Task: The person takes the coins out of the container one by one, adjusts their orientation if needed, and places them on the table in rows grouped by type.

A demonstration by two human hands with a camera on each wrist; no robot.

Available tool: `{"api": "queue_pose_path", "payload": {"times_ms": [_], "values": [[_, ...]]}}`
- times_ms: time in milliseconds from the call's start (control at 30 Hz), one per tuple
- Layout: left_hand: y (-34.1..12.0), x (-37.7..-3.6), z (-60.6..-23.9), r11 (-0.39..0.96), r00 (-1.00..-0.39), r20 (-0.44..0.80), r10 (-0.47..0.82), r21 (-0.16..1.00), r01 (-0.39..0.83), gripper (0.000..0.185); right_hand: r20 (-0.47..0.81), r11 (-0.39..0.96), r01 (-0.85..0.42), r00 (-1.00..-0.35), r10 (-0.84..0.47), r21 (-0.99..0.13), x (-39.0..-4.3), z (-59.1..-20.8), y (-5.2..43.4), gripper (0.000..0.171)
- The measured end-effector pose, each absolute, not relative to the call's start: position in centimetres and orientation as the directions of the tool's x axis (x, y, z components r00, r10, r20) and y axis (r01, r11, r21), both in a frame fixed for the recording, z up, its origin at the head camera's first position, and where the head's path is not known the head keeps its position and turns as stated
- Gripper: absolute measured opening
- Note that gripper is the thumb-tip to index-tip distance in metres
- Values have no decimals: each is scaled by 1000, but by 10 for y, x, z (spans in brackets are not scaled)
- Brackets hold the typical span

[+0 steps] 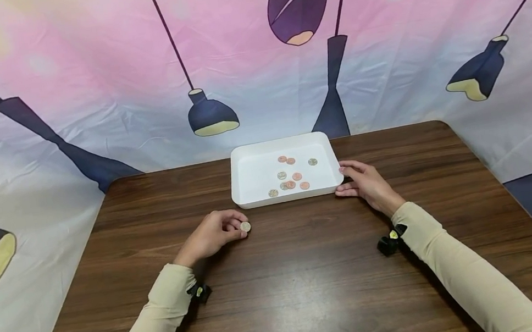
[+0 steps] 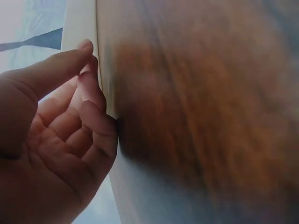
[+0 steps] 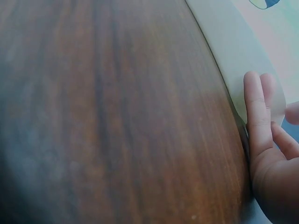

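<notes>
Head view: I sat at the brown table (image 1: 309, 271), and the white tray (image 1: 254, 192) stood at the middle of its far side.
Left hand: my left hand (image 1: 212, 234) rested on the table just before the tray's near left corner, apart from the rim.
Left grip: my curled fingertips pinched one silver coin (image 1: 246, 226), which pointed toward the tray.
Right hand: my right hand (image 1: 366, 182) lay against the tray's near right corner, the fingers nearly straight along its side wall.
Right grip: relaxed and wide, touching the tray and clasping nothing.
Tray contents: several coins (image 1: 291, 175), copper and silver, lay scattered in the right half of the tray.
Right wrist view: my fingers (image 3: 256, 116) lay flat against the tray's wall (image 3: 233, 56).
Left wrist view: blurred; I could not tell the coin there.
</notes>
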State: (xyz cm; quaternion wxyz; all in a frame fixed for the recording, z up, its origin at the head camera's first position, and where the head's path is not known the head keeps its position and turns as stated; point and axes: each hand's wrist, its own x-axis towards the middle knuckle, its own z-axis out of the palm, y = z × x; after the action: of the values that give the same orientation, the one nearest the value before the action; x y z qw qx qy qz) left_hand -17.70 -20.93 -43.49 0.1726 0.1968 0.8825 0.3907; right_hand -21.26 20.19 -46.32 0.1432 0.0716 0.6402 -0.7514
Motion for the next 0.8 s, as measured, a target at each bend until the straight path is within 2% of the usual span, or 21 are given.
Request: {"api": "queue_pose_path", "payload": {"times_ms": [167,700,800], "values": [[-207,-180,-435,650,-875,-135,465,723,234,17,-291,-147,308,-948,-129,-940,-214,-464,201,54],[-204,-182,-434,679,-902,-183,392,719,149,25,-293,-138,309,-948,-123,-941,-213,-461,202,54],[-203,-180,-432,692,-909,-172,379,705,155,19,-297,-139,313,-947,-123,-939,-213,-462,201,54]]}}
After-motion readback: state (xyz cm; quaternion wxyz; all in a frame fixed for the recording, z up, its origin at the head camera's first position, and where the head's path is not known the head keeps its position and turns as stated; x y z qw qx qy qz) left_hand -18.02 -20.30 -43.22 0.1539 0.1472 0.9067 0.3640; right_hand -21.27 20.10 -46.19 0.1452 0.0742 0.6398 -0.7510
